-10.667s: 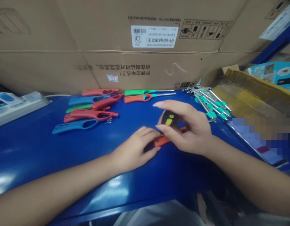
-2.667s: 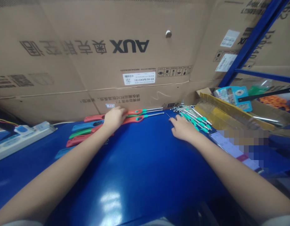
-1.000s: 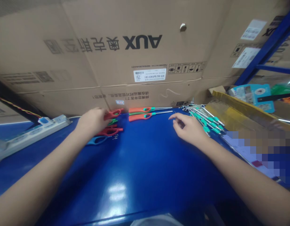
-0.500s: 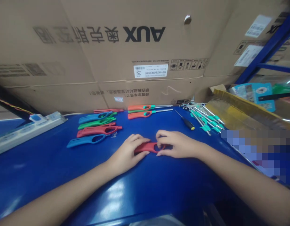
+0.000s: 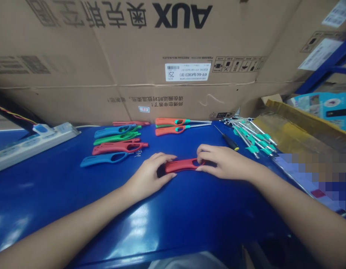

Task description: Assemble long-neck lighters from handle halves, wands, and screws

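A red lighter handle lies lengthwise across the blue table in front of me. My left hand curves round its left end, with the thumb on the near edge and the fingertips on the far edge. At the other end, my right hand pinches the handle by its trigger loop; its fingertips partly hide that end. Left of my hands lie a blue handle, another red handle and several more handles in blue, green and red. Small metal pieces lie by the blue one.
Orange gas lighters with metal tubes lie at the back. A screwdriver and a pile of metal tubes with green parts are to the right. A white power strip runs along the left; a large carton stands behind.
The camera view has tilted down slightly. My left hand has eased back toward the handle's left end, so more of the red handle shows. My right hand stays at the loop end.
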